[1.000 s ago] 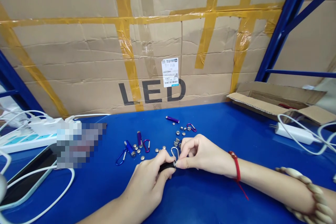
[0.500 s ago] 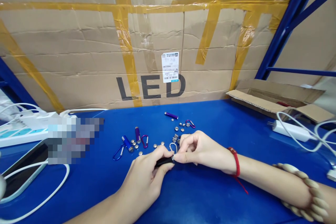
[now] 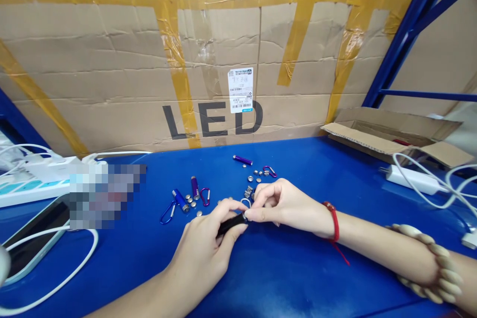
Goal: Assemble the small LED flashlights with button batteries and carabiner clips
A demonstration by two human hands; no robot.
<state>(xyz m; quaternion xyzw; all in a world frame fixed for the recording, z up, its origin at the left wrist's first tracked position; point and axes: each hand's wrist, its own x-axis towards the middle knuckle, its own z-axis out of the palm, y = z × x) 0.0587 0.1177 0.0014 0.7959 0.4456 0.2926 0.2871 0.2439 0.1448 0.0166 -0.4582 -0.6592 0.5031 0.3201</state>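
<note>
My left hand (image 3: 208, 248) is closed around a small black keychain flashlight (image 3: 228, 226), gripping its barrel. My right hand (image 3: 283, 204), with a red string at the wrist, pinches the flashlight's end where a silver carabiner clip (image 3: 246, 202) hangs. Both hands rest low over the blue tabletop (image 3: 298, 278). Just beyond them lie several button cell batteries (image 3: 251, 189), a blue flashlight with clip (image 3: 181, 200), a purple flashlight (image 3: 194, 188) and another purple flashlight (image 3: 243, 160) farther back.
A big taped cardboard box marked LED (image 3: 212, 119) stands behind the table. An open flat carton (image 3: 391, 136) and a white charger with cables (image 3: 410, 179) sit at right. A power strip (image 3: 33, 186), a phone (image 3: 33, 236) and a white cable lie at left.
Both hands stay pinched on the black flashlight; my fingers shifted slightly at the clip end. The camera tilted a little, so the scene sits lower in view.
</note>
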